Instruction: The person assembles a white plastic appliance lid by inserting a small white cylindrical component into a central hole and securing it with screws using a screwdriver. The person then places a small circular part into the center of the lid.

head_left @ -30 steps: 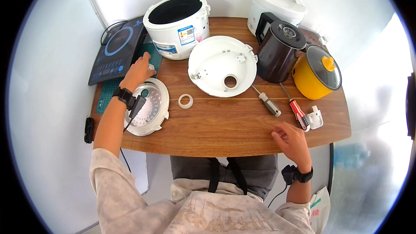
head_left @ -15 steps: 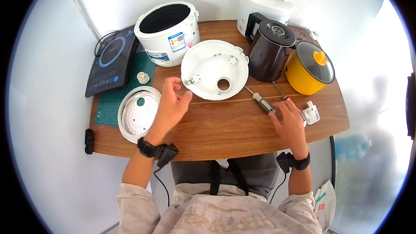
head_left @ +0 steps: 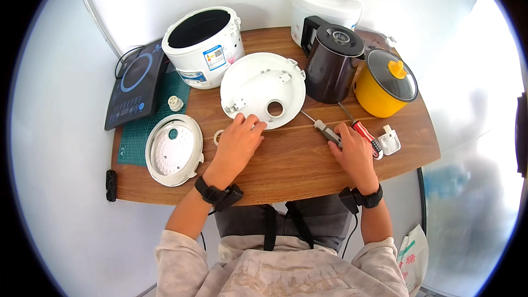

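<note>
A round white rice cooker lid shell point(head_left: 252, 85) with a round hole lies with its inside up at the table's middle. My left hand point(head_left: 237, 145) is at its near rim, fingers bent over the edge and closed on it. My right hand point(head_left: 355, 156) is closed around the handle end of a grey screwdriver point(head_left: 325, 131), whose shaft points toward the lid shell. Right beside that hand lies a red and black screwdriver point(head_left: 367, 136), partly covered by it. A small pale ring point(head_left: 218, 138) rests left of my left hand.
To the left are a perforated round inner cover point(head_left: 174, 151), a small white cap point(head_left: 175, 103), a green cutting mat point(head_left: 132, 143) and an induction cooker point(head_left: 133, 85). Behind stand an open rice cooker point(head_left: 206, 57), a dark kettle point(head_left: 334, 66) and a yellow pot point(head_left: 379, 93). A white part point(head_left: 389, 142) lies right.
My left hand has moved right from beside the lid shell onto its near rim, uncovering the pale ring. My right hand has closed on the grey screwdriver's handle. The whole view has shifted slightly.
</note>
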A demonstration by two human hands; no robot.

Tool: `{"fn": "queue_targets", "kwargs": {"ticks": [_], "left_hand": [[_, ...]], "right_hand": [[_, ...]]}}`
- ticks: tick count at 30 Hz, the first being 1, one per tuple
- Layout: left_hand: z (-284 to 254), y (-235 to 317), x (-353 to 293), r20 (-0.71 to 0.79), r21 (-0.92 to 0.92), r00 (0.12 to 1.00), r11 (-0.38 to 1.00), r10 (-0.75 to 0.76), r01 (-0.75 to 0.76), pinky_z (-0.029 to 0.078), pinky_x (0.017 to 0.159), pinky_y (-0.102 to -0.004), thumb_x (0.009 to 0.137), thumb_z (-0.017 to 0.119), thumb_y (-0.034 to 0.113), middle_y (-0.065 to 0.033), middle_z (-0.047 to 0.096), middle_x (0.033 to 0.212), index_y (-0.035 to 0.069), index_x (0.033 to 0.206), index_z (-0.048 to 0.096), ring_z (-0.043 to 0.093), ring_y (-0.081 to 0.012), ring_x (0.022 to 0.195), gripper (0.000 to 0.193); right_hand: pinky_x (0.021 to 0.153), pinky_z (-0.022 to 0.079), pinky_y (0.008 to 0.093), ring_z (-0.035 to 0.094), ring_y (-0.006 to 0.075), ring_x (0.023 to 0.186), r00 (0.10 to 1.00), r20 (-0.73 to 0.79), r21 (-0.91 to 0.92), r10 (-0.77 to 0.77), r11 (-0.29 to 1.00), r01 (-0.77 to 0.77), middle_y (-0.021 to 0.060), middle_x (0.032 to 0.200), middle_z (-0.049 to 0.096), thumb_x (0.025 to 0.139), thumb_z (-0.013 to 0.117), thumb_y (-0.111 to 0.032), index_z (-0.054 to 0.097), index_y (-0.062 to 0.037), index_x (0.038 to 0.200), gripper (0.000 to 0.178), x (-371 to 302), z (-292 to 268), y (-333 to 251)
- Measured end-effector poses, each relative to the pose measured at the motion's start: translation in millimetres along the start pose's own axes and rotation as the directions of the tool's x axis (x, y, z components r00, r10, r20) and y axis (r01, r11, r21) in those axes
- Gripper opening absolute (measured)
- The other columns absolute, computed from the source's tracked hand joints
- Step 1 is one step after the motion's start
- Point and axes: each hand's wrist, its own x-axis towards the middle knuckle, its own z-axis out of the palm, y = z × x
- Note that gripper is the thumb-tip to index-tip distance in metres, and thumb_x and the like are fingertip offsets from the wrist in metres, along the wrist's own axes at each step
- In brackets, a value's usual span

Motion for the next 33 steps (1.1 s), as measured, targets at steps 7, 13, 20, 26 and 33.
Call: {"fn": "queue_targets", "kwargs": {"ticks": [7,13,20,26,33], "left_hand": [[9.5,-5.4,-2.7,-0.058,0.022,0.997,0.999,-0.044,0.046,0.056,0.071,-0.0338,0.084,0.072,0.008,0.0002,0.061,0.091,0.011,0.095,0.072,0.058,-0.0213,0.091,0.012],[-16.2,7.6,-12.2,0.001,-0.058,1.0,0.998,-0.003,0.003,0.055,0.068,-0.0342,0.083,0.073,0.009,-0.0005,0.061,0.087,0.012,0.096,0.073,0.06,-0.0216,0.084,0.013],[-39.3,36.4,-37.7,0.146,-0.158,0.986,0.986,0.075,-0.052,0.054,0.061,-0.0335,0.085,0.072,0.012,-0.0016,0.061,0.086,0.011,0.102,0.072,0.064,-0.0202,0.077,0.017],[-50.3,61.3,-50.3,0.179,-0.186,0.974,0.977,0.142,-0.108,0.053,0.058,-0.0296,0.087,0.072,0.016,-0.0019,0.06,0.085,0.011,0.108,0.07,0.065,-0.0185,0.07,0.021],[-40.4,67.5,-52.7,0.27,-0.21,0.948,0.971,0.169,-0.113,0.052,0.057,-0.0283,0.089,0.071,0.018,-0.0035,0.058,0.092,0.013,0.12,0.066,0.065,-0.0179,0.069,0.033]], "right_hand": [[0.067,0.05,0.0431,0.066,0.0333,0.077,0.999,0.015,0.013,0.033,0.999,-0.034,0.0112,0.087,0.065,0.082,0.076,-0.018,0.054,-0.0082,0.102,0.032,-13.3,-9.3,-4.0],[0.068,0.05,0.0429,0.065,0.0336,0.081,0.994,0.034,-0.016,0.102,0.995,-0.101,0.0112,0.088,0.064,0.082,0.075,-0.018,0.056,-0.0082,0.105,0.031,-21.5,-19.0,-4.1],[0.074,0.051,0.0429,0.063,0.0328,0.089,0.995,-0.047,0.044,0.085,0.996,-0.083,0.0114,0.097,0.062,0.083,0.073,-0.015,0.059,-0.0066,0.102,0.025,-24.6,-28.4,-8.6],[0.078,0.051,0.0427,0.063,0.0332,0.093,0.992,-0.124,0.036,0.022,0.999,-0.017,0.0105,0.103,0.062,0.082,0.073,-0.013,0.06,-0.0056,0.102,0.025,-17.1,-33.9,-13.9],[0.081,0.051,0.0431,0.062,0.0335,0.098,0.982,-0.106,0.103,0.158,0.984,-0.147,0.0118,0.105,0.062,0.082,0.073,-0.012,0.061,-0.0058,0.102,0.024,-14.9,-34.9,7.1]]}}
